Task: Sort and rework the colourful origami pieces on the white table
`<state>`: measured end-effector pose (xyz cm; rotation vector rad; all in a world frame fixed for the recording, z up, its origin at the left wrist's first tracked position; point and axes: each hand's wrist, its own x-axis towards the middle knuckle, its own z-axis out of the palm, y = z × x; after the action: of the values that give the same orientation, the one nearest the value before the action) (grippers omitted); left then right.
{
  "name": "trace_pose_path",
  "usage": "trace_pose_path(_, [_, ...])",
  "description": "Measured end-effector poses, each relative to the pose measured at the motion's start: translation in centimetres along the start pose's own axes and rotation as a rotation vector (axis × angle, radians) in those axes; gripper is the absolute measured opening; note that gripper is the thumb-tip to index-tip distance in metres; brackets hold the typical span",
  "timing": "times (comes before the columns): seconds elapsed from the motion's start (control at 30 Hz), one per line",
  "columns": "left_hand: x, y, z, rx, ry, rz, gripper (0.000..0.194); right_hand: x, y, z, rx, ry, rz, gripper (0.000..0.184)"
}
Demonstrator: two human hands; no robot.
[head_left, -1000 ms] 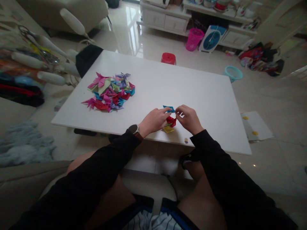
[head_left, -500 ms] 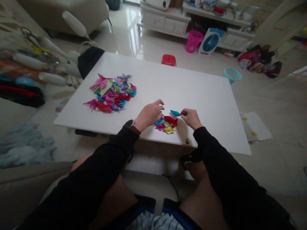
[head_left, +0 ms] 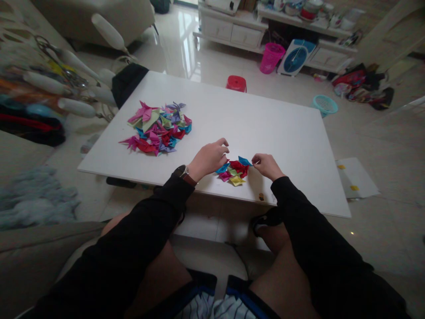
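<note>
My right hand (head_left: 266, 165) pinches one end of a blue folded-paper piece (head_left: 245, 161), which rests against or just above the far side of a small group. That group holds a red paper piece (head_left: 238, 167), a yellow one (head_left: 237, 180), a pink one (head_left: 225, 176), a green one and another blue one (head_left: 222, 168). My left hand (head_left: 210, 157) hovers at the group's left side, fingers apart and curved, with nothing seen in it. Farther left on the white table (head_left: 275, 119) lies a larger heap of coloured origami (head_left: 157, 130).
A small brown object (head_left: 261, 196) lies near the table's front edge. Beyond the table stand a red stool (head_left: 236, 83), a pink basket (head_left: 271, 58) and a blue-and-white fan (head_left: 296, 57). A turquoise basket (head_left: 324, 105) is past the right corner, and a lamp (head_left: 108, 32) at the left.
My right hand has lowered slightly toward me, bringing the blue paper piece down against or close over the red one. The left hand has stayed in about the same place. The view shifted slightly.
</note>
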<state>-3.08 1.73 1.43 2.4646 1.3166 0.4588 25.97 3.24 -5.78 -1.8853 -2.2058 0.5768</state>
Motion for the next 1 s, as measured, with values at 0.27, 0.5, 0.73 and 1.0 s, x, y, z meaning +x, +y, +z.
trace_pose_path(0.27, [0.0, -0.1, 0.1, 0.017, -0.06, 0.008, 0.029, -0.2, 0.0, 0.1, 0.012, -0.057, 0.011, 0.025])
trace_pose_path(0.5, [0.0, -0.6, 0.4, 0.067, -0.12, -0.068, 0.03, -0.2, -0.4, 0.2, 0.044, -0.18, -0.021, 0.028])
trace_pose_path(0.73, [-1.0, -3.2, -0.1, 0.236, -0.223, -0.398, 0.039, -0.6, -0.9, -0.9, -0.061, -0.121, -0.057, 0.034])
trace_pose_path(1.0, [-2.8, -7.3, -0.7, 0.275, -0.32, -0.793, 0.061, -1.6, -1.4, -1.7, -0.101, -0.071, -0.172, 0.027])
